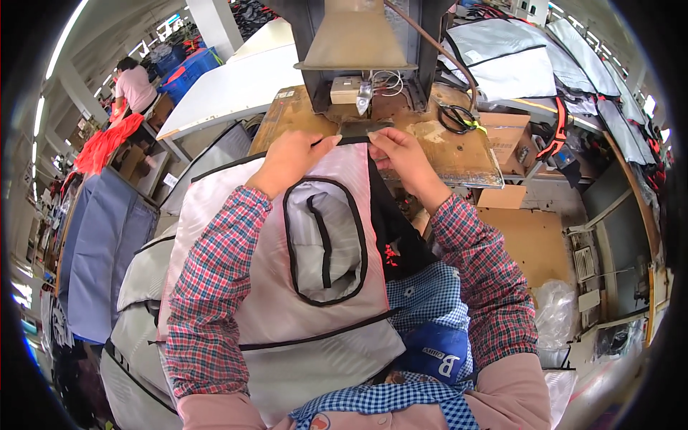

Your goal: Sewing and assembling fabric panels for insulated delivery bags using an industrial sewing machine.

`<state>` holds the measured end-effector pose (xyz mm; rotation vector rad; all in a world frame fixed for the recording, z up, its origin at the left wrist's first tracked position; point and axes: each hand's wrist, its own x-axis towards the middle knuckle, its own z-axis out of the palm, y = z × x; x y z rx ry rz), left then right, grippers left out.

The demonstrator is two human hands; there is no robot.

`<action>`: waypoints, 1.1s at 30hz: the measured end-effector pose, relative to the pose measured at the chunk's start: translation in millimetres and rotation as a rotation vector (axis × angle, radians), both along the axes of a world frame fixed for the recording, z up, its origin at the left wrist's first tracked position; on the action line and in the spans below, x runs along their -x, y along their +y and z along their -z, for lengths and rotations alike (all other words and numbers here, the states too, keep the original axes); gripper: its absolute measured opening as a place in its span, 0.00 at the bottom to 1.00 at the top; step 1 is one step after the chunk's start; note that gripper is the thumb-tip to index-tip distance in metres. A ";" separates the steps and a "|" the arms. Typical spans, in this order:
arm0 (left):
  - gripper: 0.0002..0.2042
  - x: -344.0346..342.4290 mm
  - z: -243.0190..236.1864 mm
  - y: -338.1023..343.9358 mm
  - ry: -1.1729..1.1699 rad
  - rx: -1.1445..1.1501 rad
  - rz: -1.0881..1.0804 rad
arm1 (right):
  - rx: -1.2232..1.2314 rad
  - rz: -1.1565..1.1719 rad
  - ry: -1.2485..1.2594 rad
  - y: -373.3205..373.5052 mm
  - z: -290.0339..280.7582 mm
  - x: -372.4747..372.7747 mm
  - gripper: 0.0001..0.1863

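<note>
A pale pinkish-grey fabric panel with black edge binding hangs over my lap from the near edge of a machine table. An oval opening with a black bound rim is set in it, with grey fabric and a black strip inside. My left hand pinches the panel's black top edge between thumb and fingers. Just to the right, my right hand pinches the same edge at its corner. Both hands are just in front of the machine, below its small metal head.
Black-handled scissors lie on the worn wooden table, right of the machine. Silvery bound panels are piled at the back right. A white table stands at the back left, with a person in pink beyond. Blue-grey fabric hangs at left.
</note>
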<state>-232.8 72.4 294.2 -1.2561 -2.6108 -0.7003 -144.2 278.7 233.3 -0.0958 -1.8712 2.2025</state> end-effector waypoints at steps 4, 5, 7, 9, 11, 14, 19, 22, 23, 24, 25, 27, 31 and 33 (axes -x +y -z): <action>0.23 15.7 -0.1 6.7 -0.004 0.016 -0.017 | 0.084 -0.033 -0.044 6.2 1.7 17.0 0.10; 0.23 18.5 -0.6 8.4 -0.003 0.012 -0.011 | 0.165 -0.058 -0.056 6.7 2.3 21.6 0.10; 0.23 23.2 -2.7 10.9 0.003 -0.001 -0.019 | 0.243 -0.084 -0.064 6.2 3.4 31.9 0.09; 0.23 26.2 -4.5 12.4 -0.005 -0.003 -0.022 | 0.386 -0.039 -0.085 3.2 4.6 42.0 0.08; 0.22 28.3 -5.2 13.1 -0.026 -0.002 -0.025 | 0.427 -0.060 -0.074 1.9 5.4 48.8 0.07; 0.22 32.3 -5.1 13.6 -0.015 -0.009 -0.034 | 0.471 -0.032 -0.070 0.4 6.0 53.9 0.07; 0.23 38.4 -2.7 14.1 0.021 -0.036 -0.032 | 0.477 -0.025 -0.043 -2.6 3.7 59.2 0.08; 0.23 40.5 0.1 15.9 0.035 -0.042 -0.061 | 0.489 0.057 -0.032 -2.9 4.2 61.9 0.08; 0.23 40.8 1.4 16.2 0.041 -0.047 -0.058 | 0.470 0.055 -0.015 -3.1 5.0 62.4 0.08; 0.23 41.5 2.5 16.4 0.043 -0.065 -0.055 | 0.451 0.070 0.002 -3.3 5.6 63.0 0.08; 0.23 42.2 3.6 16.4 0.046 -0.083 -0.052 | 0.449 0.056 0.004 -3.7 6.1 63.5 0.08; 0.23 44.6 5.0 16.5 0.054 -0.088 -0.049 | 0.429 0.091 -0.013 -2.9 4.6 64.4 0.07; 0.23 51.8 2.0 15.6 0.070 -0.117 -0.102 | 0.636 0.097 0.010 8.6 -8.5 63.1 0.08; 0.23 53.2 -2.1 11.8 0.066 -0.151 -0.057 | 0.586 0.087 0.099 26.0 -19.2 52.9 0.08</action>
